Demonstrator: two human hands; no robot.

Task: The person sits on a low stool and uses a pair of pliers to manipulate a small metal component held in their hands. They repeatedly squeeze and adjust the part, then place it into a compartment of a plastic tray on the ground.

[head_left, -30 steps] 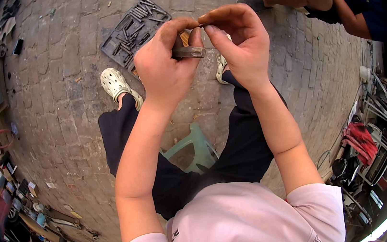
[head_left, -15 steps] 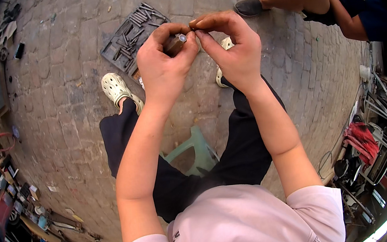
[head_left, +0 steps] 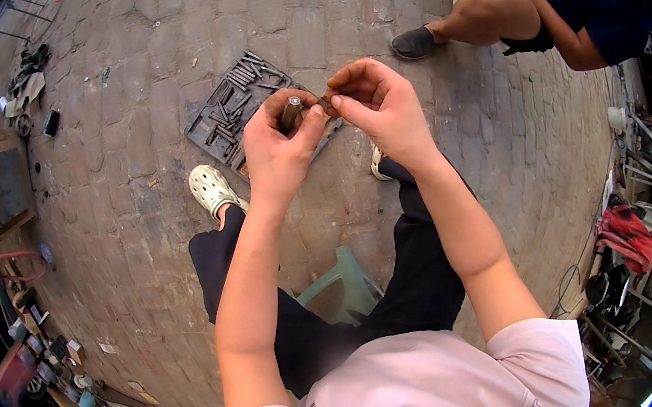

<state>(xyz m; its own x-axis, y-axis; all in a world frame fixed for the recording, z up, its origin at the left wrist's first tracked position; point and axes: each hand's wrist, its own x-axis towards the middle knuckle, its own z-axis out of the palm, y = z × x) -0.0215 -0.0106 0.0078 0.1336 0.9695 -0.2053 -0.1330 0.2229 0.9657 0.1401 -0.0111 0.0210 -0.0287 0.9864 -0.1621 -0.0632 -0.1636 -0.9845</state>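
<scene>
My left hand (head_left: 278, 148) grips a short dark metal socket (head_left: 291, 113), its round end pointing up between thumb and fingers. My right hand (head_left: 378, 108) meets it from the right, pinching a small brownish part (head_left: 327, 101) at its fingertips right beside the socket. Both hands are held up over my knees. On the brick ground beyond them lies an open grey tool case (head_left: 237, 109) with rows of sockets and bits; my hands cover its right end.
I sit on a green plastic stool (head_left: 343, 279), my feet in pale clogs (head_left: 213, 189). Another person in dark blue crouches at the upper right (head_left: 553, 1). Tools and clutter line the left edge (head_left: 29, 337); red cloth and metal frames stand at the right (head_left: 631, 231).
My hands have dropped and shifted slightly in view. The left hand now holds the socket upright, with the right fingertips at its side rather than both hands cupped over it.
</scene>
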